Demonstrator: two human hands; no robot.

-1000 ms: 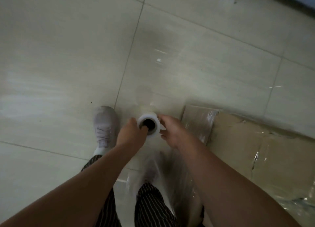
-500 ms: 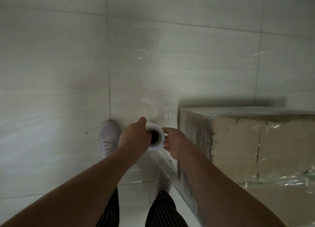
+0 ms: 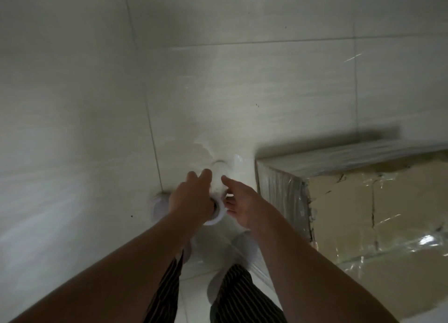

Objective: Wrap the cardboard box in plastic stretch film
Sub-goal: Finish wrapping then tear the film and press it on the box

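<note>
since the earlier frames we have carried the roll of stretch film round the corner of the cardboard box: a second ago that corner lay ahead and slanted, and now the box sits square to our right, its near-left corner just beside our hands. the view has swung with us, so the shoe that stood clear on the left is mostly hidden behind our wrist.

our left hand is curled round the near end of the roll, fingers reaching along its top; whether a finger is inside the core we cannot tell. our right hand is half open against the right side of the roll, index finger stretched forward along it and the other fingers loosely bent, more steadying than clamping.

the box rests on the tiled floor, already glossy with film on its left face and far side, with wrinkled film across the top. a sheet seems to trail from the roll down toward that left face, though it is faint.

we judge the wrap well along, with another pass just turning the corner; tension needs keeping so the layer lies flat.
</note>
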